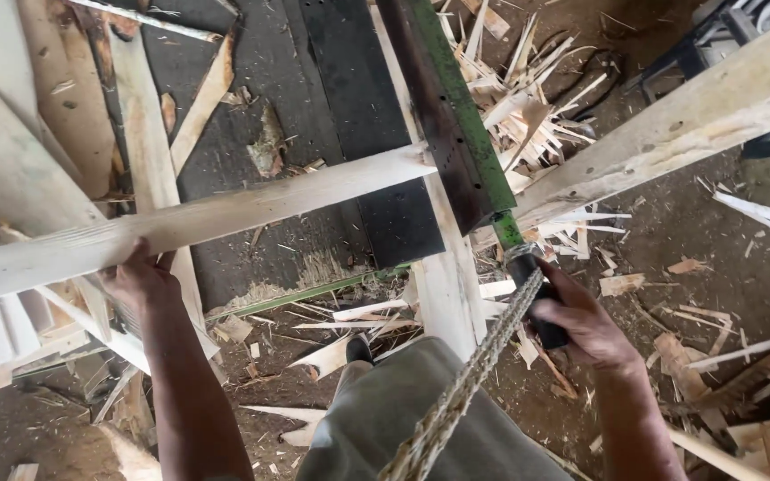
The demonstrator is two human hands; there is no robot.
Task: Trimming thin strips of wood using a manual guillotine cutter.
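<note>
Left hand wraps a long pale wooden slat, stiff, light and splintery, fed under a green-edged lever blade. Right hand closes round the blade's black handle beside a braided rope.

View: single head-worn camera, no second view to share the scene.
Position: sat above the person's own arms and knee.
Direction: looked steeply down and forward at the dirt floor.
Nearness: close; left hand and right hand filled the lower frame.
Reach: took in the wooden slat and green-edged blade lever.
</note>
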